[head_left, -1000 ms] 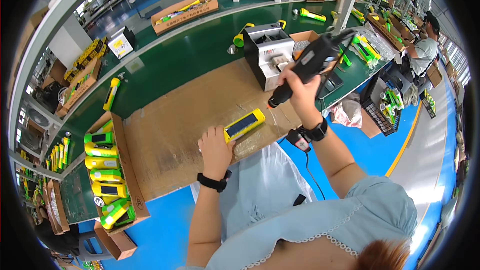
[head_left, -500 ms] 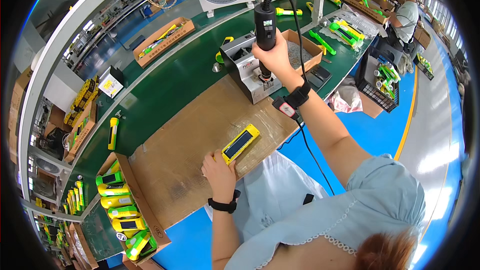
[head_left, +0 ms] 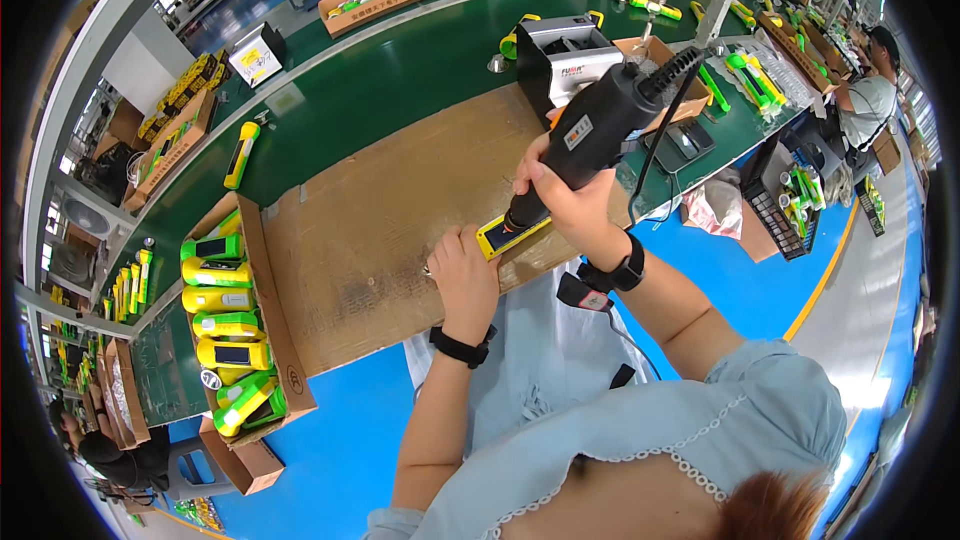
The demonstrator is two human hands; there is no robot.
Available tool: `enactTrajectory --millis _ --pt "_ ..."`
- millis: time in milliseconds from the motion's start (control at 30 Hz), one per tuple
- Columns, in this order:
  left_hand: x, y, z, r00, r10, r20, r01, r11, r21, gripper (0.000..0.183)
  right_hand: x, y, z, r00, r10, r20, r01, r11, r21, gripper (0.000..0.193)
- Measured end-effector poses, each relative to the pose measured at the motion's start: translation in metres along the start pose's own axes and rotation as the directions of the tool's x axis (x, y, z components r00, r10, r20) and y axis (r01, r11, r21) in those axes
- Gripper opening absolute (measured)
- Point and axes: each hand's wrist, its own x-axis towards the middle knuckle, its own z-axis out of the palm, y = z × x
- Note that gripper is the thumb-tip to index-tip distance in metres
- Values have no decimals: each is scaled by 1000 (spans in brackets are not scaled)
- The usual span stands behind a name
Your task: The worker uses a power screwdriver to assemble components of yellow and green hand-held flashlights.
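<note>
My right hand (head_left: 572, 202) is wrapped around a black electric screwdriver (head_left: 585, 135), tilted with its tip down on a yellow casing (head_left: 489, 242). That casing carries a dark panel and lies on the cardboard sheet (head_left: 370, 230). Its left end is gripped by my left hand (head_left: 463, 275), fingers curled and pressed together. The tip of the tool meets the casing near its left end; the exact contact point is too small to tell. Beyond my right hand stands a black and white screw feeder (head_left: 570, 65).
An open carton (head_left: 290, 340) of yellow and green flashlights stands at the left. One yellow flashlight (head_left: 241, 155) lies on the green bench (head_left: 340, 120). Right of the feeder are a dark phone-like slab (head_left: 685, 143) and, lower, a black crate (head_left: 780, 195). A co-worker (head_left: 870, 100) sits at far right.
My right hand has brought the screwdriver from the feeder down and left onto the yellow casing. My left hand still holds the casing's end. The whole view has shifted.
</note>
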Motion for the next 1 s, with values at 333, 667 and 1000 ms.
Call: enactTrajectory --millis 333,667,1000 --pt "-3 -2 2 999 18 -30 -19 999 -36 51 -1 16 30 998 24 58 -20 998 -61 48" --pt "-2 -2 0 999 24 -30 -24 1000 -13 50 -1 20 29 999 23 31 -20 995 -102 46" --pt "3 -4 -3 1000 1 -4 -2 992 -129 51 11 19 24 1000 2 -20 -4 996 -84 43"
